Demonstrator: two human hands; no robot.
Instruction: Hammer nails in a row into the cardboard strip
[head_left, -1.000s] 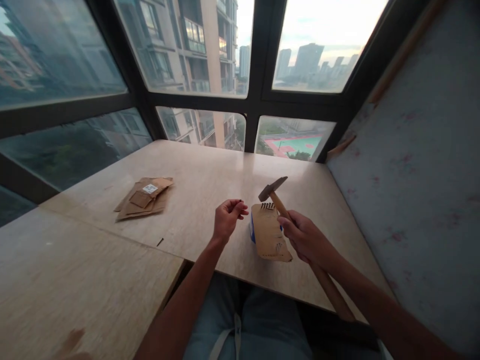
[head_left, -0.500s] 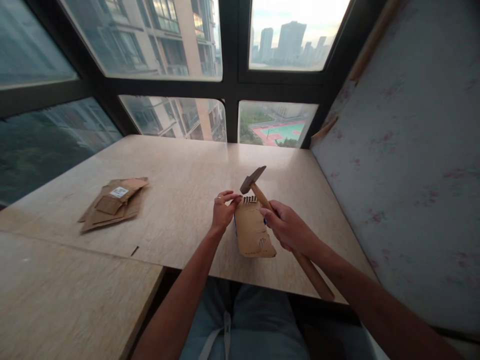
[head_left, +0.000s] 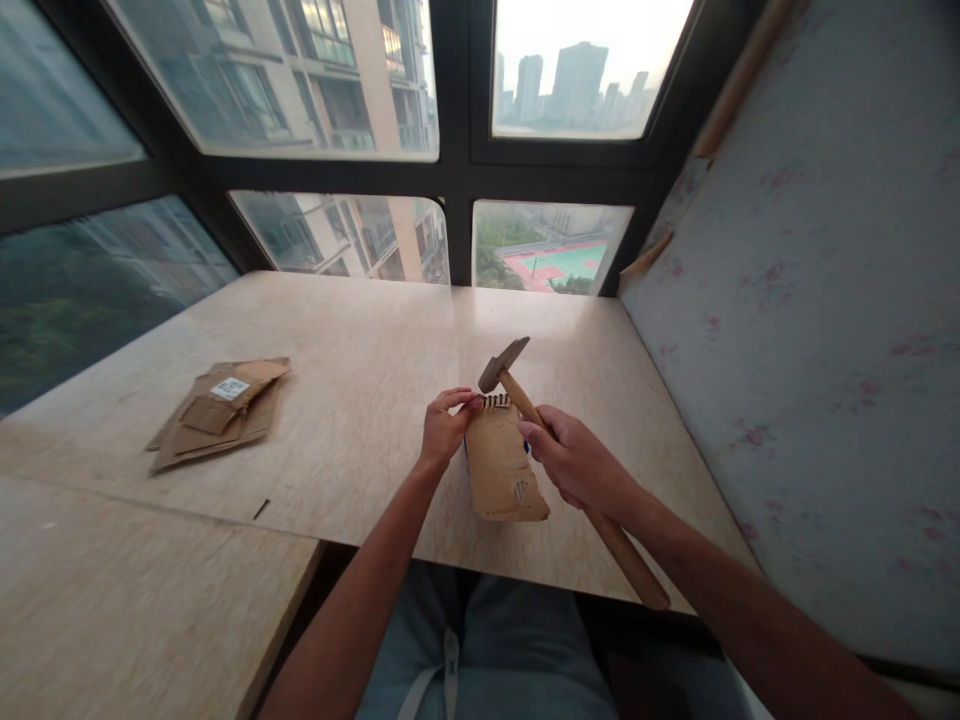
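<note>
Left hand (head_left: 448,425) has reached the cardboard (head_left: 501,470), pinching its nails (head_left: 495,400) steady under the hammer (head_left: 504,362) clenched in the right hand (head_left: 577,462).

The left grip (head_left: 444,428) pinches thumb and forefinger at the left end of a row of nails (head_left: 496,400) standing along the far edge of a brown cardboard piece (head_left: 501,470) on the desk (head_left: 375,330). The right grip (head_left: 577,462) is wrapped around the wooden handle of a hammer (head_left: 504,362), whose head hangs just above the nails. A stack of cardboard scraps (head_left: 217,410) lies well to the left.
</note>
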